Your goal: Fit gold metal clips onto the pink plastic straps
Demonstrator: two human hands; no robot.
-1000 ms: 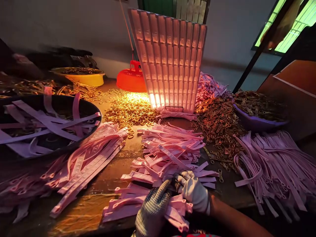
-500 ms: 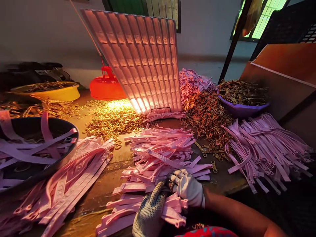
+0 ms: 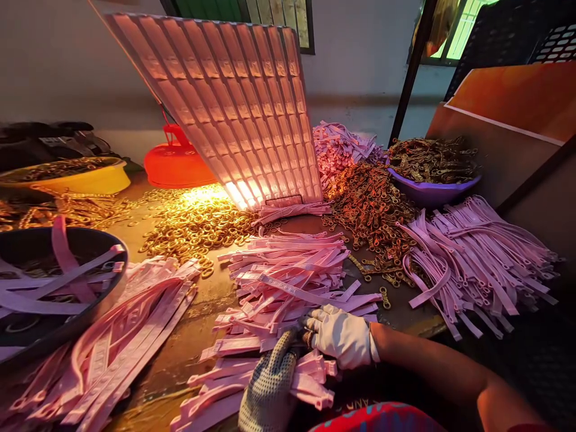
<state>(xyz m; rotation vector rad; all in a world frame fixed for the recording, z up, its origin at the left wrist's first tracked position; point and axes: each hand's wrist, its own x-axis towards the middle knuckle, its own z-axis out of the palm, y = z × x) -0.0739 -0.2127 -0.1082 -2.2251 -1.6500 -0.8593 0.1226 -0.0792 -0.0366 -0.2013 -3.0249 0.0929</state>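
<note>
My left hand [image 3: 269, 386], in a dotted knit glove, and my right hand [image 3: 341, 337], in a white glove, meet at the near edge of the table over a heap of pink plastic strips [image 3: 279, 300]. Fingers of both hands are closed around something small between them; what it is stays hidden by the gloves. More pink strips [image 3: 310, 384] lie under my left hand. A pile of dark metal rings [image 3: 373, 210] lies behind the heap, on the right.
A tall ribbed panel of pink strips [image 3: 238, 108] leans beside a red lamp [image 3: 177, 162]. Gold rings [image 3: 193, 222] glow under it. A purple bowl [image 3: 429, 189], a yellow bowl [image 3: 76, 177], a black bowl [image 3: 58, 288] and bundles of strips [image 3: 477, 258] [image 3: 117, 342] surround the work spot.
The view has swung to the right, so everything slid left in the picture. My two hands stay together over the pink strips at the table's near edge.
</note>
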